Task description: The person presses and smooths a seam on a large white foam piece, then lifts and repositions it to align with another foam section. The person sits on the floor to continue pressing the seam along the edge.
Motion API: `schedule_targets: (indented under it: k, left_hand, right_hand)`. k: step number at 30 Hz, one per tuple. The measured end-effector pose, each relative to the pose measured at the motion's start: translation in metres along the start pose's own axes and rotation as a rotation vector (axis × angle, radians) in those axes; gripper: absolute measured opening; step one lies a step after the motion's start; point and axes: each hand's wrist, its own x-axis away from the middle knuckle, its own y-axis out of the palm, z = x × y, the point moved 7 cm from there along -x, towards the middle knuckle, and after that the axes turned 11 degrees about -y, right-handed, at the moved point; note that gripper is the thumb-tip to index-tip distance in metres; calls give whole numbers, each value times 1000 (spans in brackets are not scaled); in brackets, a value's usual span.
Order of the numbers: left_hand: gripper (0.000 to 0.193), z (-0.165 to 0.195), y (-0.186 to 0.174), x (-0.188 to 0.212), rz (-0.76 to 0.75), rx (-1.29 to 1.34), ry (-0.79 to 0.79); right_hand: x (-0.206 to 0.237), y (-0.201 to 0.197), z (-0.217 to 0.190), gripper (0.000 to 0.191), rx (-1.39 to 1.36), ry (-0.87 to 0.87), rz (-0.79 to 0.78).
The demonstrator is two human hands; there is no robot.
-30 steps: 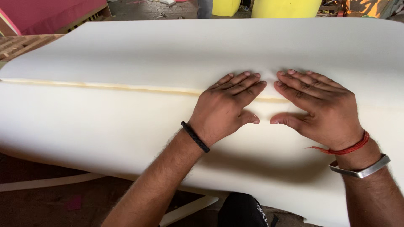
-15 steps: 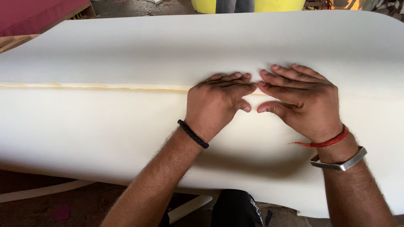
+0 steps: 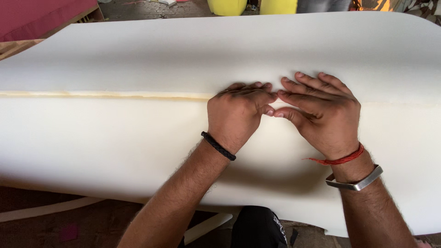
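A large white foam sheet [image 3: 138, 59] lies across the view, with a yellowish glued seam [image 3: 115, 95] running left to right through it. My left hand [image 3: 239, 115] lies palm down on the seam, fingers bent and close together; a black braided band is on its wrist. My right hand [image 3: 321, 115] presses flat beside it, fingers spread over the seam and thumb touching the left hand's fingertips. It wears a red thread and a metal bangle. Neither hand holds anything. The foam dips under both hands.
A pink-red surface [image 3: 41, 14] sits at the far left corner beside a wooden slat edge [image 3: 14, 48]. Yellow containers [image 3: 227, 6] stand beyond the foam's far edge. Below the near edge are dark floor and pale foam strips [image 3: 46, 209].
Both hands have drawn together along the seam: the left hand's fingers curled in and the right hand slid left until thumb and fingertips meet. The view shifted slightly.
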Motion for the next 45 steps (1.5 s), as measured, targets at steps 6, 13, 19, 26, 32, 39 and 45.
schedule_targets:
  k: [6,13,19,26,32,39,45]
  left_hand:
    - [18,12,3,-1,34,-12,33]
    - [4,20,-15,-15,-28,3,27]
    - [17,25,-30,-22,-109,-10,-1]
    - [23,43,-46,-35,-152,8,-9]
    - [67,27,-92,-52,-263,-93,158]
    - [63,-7,-117,-39,-316,-84,84]
    - [55,-15,-105,-35,-182,-117,166]
  right_hand:
    - [7,2,4,4,37,45,55]
    - [-17,-35,-3,34,-99,9,6]
    - [-21,-55,-9,44,-29,-11,-26]
    - [-21,-57,-6,9,-12,109,112]
    - [-49,-74,-24,27,-49,41,60]
    - [-77,-40,-82,64,36,-132,-50]
    - [-86,-17,-77,54,15,-110,-20]
